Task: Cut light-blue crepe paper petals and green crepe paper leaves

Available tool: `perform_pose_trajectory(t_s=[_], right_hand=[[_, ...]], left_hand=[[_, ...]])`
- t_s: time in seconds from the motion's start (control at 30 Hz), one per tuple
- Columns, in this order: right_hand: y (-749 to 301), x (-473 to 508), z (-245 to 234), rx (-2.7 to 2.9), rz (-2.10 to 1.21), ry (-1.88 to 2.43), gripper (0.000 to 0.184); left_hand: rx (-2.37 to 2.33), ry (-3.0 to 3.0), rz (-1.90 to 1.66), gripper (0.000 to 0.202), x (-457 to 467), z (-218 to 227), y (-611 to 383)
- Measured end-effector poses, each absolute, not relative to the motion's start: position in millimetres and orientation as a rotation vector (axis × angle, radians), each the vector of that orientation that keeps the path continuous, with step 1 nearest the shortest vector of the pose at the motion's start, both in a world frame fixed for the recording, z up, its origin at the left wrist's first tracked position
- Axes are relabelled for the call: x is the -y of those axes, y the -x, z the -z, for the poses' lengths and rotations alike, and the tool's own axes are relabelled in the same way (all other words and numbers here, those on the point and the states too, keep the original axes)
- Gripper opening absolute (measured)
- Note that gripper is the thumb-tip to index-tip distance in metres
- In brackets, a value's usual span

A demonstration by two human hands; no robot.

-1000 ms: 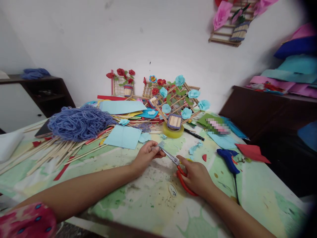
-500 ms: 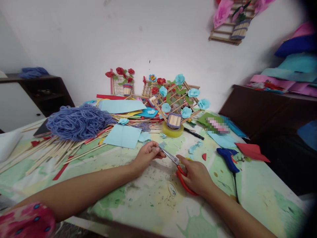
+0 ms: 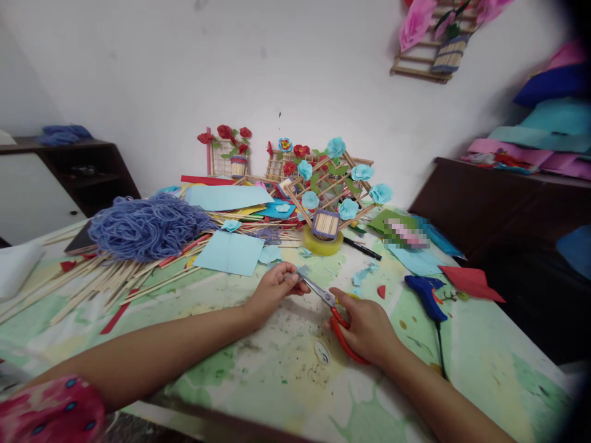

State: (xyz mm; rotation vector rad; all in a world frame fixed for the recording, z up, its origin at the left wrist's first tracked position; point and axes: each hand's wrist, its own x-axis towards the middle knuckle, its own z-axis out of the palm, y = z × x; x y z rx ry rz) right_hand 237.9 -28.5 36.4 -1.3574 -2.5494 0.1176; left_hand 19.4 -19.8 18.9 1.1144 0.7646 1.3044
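My left hand (image 3: pixel 272 290) pinches a small light-blue paper piece (image 3: pixel 302 272) just above the table. My right hand (image 3: pixel 367 329) grips red-handled scissors (image 3: pixel 333 317), whose metal blades point up-left and meet the paper piece at my left fingertips. Both hands hover over the green-and-yellow patterned tablecloth (image 3: pixel 286 369) near the table's front middle.
A blue yarn heap (image 3: pixel 148 226) lies on wooden sticks (image 3: pixel 101 280) at left. Light-blue paper sheets (image 3: pixel 229 253), a tape roll (image 3: pixel 323 243), a black pen (image 3: pixel 361 249), stick frames with paper flowers (image 3: pixel 323 184) stand behind. A blue glue gun (image 3: pixel 425 295) and red paper (image 3: pixel 471 283) lie right.
Almost nothing has shifted; the scissors and both hands stay at the same spot on the paper piece, with only a slight camera wobble.
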Motion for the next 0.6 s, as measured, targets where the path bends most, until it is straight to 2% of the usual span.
perform_pose_trajectory(t_s=[0.4, 0.6], right_hand=[[-238.1, 28.9, -36.0, 2.538, -0.114, 1.336, 0.057], [-242.2, 26.0, -40.3, 2.449, -0.070, 1.442, 0.055]], left_hand=[[-0.757, -1.126, -1.310, 0.017, 21.2, -18.6, -19.9], [-0.807, -1.065, -1.438, 0.021, 13.1, -22.0, -14.0]])
